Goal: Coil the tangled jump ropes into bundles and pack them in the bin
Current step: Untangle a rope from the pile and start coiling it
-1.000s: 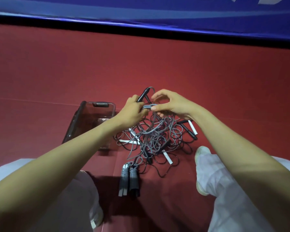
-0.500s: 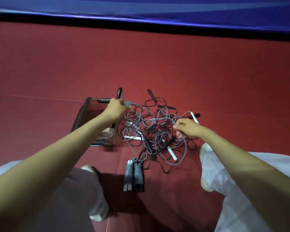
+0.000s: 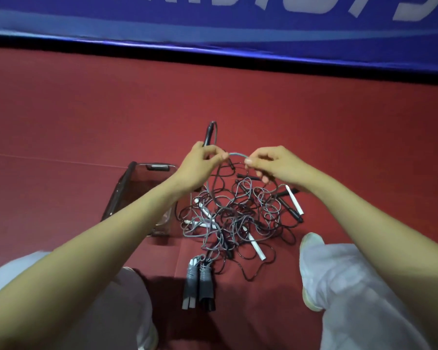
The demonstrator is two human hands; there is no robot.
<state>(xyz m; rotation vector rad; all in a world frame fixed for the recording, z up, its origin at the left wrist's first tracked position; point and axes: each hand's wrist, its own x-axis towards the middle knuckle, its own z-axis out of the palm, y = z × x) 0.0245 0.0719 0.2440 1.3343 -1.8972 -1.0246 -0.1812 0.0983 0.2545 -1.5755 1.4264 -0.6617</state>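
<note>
Red mat (image 3: pixel 86 117) meets a white-lettered blue banner (image 3: pixel 162 24).

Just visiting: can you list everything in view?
tangled pile of thin jump ropes: one, grey and black, mat centre.
clear plastic bin: one, smoky, left of pile.
thick ribbed handles: two, grey, side by side below pile.
slim handles: at least three, white, in pile.
floor mat: one, red, under everything.
banner: one, blue, far edge.
shoe: one, white, right of pile.
left hand: one, grips slim black handle, pinches grey cord.
right hand: one, pinches same cord.
</note>
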